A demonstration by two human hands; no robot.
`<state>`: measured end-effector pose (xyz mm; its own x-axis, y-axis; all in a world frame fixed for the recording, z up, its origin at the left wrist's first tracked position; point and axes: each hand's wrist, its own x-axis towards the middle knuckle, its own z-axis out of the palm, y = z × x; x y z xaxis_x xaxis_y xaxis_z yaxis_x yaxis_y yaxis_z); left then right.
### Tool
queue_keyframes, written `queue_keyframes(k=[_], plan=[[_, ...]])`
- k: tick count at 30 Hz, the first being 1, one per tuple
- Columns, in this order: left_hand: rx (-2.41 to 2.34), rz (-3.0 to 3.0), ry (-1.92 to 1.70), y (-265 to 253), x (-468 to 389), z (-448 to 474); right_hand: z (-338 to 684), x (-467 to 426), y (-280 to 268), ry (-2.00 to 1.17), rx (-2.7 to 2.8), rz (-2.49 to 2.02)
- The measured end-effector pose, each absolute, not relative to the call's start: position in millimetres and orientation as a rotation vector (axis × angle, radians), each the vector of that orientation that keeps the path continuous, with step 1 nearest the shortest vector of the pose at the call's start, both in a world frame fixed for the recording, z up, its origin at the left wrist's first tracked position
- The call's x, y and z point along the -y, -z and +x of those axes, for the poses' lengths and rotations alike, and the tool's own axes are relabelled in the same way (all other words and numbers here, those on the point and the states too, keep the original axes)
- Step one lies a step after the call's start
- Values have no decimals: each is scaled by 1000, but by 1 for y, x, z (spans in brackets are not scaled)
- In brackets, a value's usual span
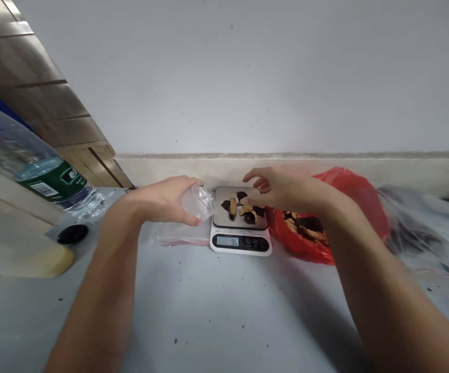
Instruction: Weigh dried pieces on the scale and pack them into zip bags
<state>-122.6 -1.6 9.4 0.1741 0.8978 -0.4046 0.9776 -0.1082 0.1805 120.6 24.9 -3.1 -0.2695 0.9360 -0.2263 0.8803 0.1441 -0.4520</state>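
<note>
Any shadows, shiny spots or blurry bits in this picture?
In the head view, a soft shadow lies on the tabletop beside the right forearm; that head view shows glints on the clear bag in the left fingers; loose plastic at the head view's far right looks smeared.

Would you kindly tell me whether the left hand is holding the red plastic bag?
No, the left hand holds a clear zip-lock bag.

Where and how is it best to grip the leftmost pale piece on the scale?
Probably pinch the leftmost pale piece across its narrow near end, from above: that end points toward the display, with bare plate around it; a dark piece crowds its left.
</note>
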Motion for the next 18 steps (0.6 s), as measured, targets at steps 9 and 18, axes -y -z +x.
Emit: queue_keyframes(k=[9, 18], plan=[[-1771, 2066, 261, -9, 0, -125, 119, -24, -1, -732, 2247, -1746], [-1736, 2108, 278, -11, 2, -119, 163, -17, -18, -583, 2350, -2167]])
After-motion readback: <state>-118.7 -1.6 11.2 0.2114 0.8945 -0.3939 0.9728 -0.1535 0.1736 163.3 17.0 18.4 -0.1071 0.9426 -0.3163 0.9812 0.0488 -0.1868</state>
